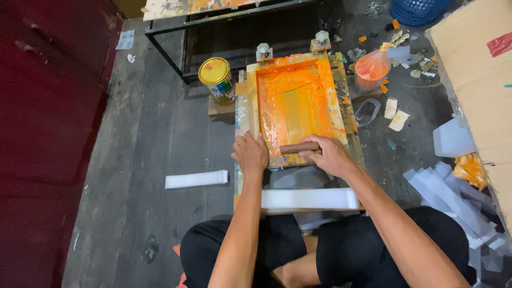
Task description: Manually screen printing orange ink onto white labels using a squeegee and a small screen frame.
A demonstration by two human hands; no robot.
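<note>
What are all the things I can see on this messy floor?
Screen printing frame: one, wood with orange ink, floor centre.
Squeegee: one, brown handle, near end of the frame.
Paint tin: one, yellow lid, left of the frame.
White strip stacks: two, one on the floor at left, one before the knees.
Plastic bag: one, orange, right of the frame.
Basket: one, blue, top right.
Cardboard sheet: one, brown, right edge.
Metal rack: one, black, top.
Clear plastic pieces: many, pale, right floor.
Left hand: presses the frame's edge.
Right hand: fingers around the squeegee.
</note>
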